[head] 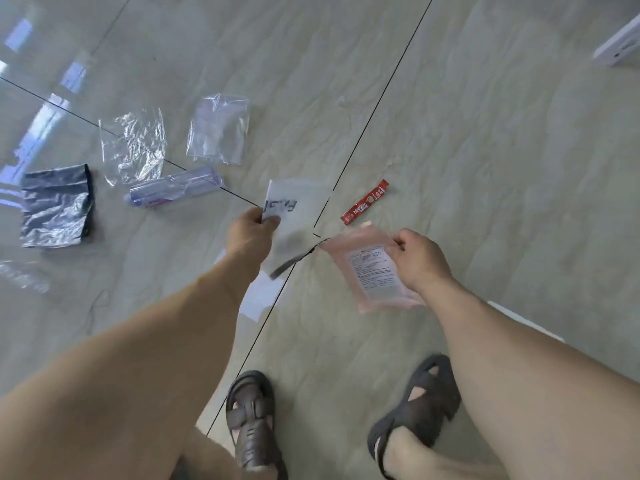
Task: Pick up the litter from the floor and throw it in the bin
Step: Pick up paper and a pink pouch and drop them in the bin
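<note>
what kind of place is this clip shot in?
Probably an indoor room, a home or office; which one I cannot tell. The floor is large glossy tiles with dark grout lines, window light reflects off it at far left, and the person wears sandals.

Pink pouch, red sachet, silver-black bag, brown sandals, beige marbled floor.

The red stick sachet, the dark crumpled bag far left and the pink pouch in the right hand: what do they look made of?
Red stick sachet: printed glossy film, probably laminate; flat, sealed ends. Dark crumpled bag: thin shiny plastic, possibly metallised; creases catch light. Pink pouch, pinched by the right hand: translucent plastic with a white printed label.
</note>
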